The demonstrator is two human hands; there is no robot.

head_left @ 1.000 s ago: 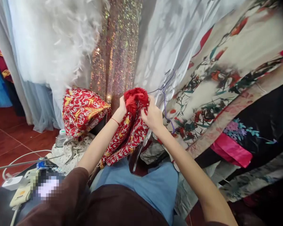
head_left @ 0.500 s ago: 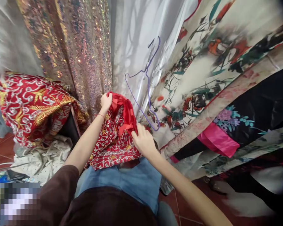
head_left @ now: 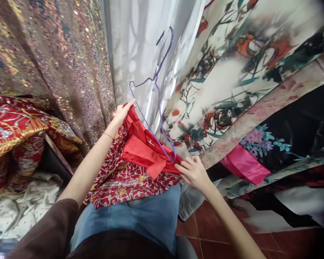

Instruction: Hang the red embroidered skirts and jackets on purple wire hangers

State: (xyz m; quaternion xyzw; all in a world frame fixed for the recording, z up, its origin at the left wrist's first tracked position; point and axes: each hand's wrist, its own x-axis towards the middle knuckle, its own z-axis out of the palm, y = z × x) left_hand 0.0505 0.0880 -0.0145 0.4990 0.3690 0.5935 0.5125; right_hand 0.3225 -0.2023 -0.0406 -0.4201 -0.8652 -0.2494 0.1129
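A red embroidered skirt [head_left: 135,180], patterned in silver and gold with a plain red satin waistband [head_left: 140,149], hangs across my lap. At the waistband's left end, my left hand [head_left: 123,112] pinches the cloth. My right hand [head_left: 194,172] grips the opposite end, so the band is stretched between them. A purple wire hanger [head_left: 160,104] stands tilted against the white curtain, hook up. Its lower right corner overlaps the red waistband near my right hand, and its left side passes close to my left fingertips. A small pale tag shows inside the band.
Another red and gold embroidered cloth [head_left: 16,133] is heaped at the left, above a white dotted cloth [head_left: 29,205]. Sequined fabric [head_left: 78,54] and a white curtain [head_left: 135,43] hang ahead. Floral garments [head_left: 213,93] hang at the right, one with a pink satin piece [head_left: 245,163].
My hands have moved apart, my right hand going rightward, and the bunched waistband is now pulled open and flatter. The hanger now overlaps the band. My view has shifted right.
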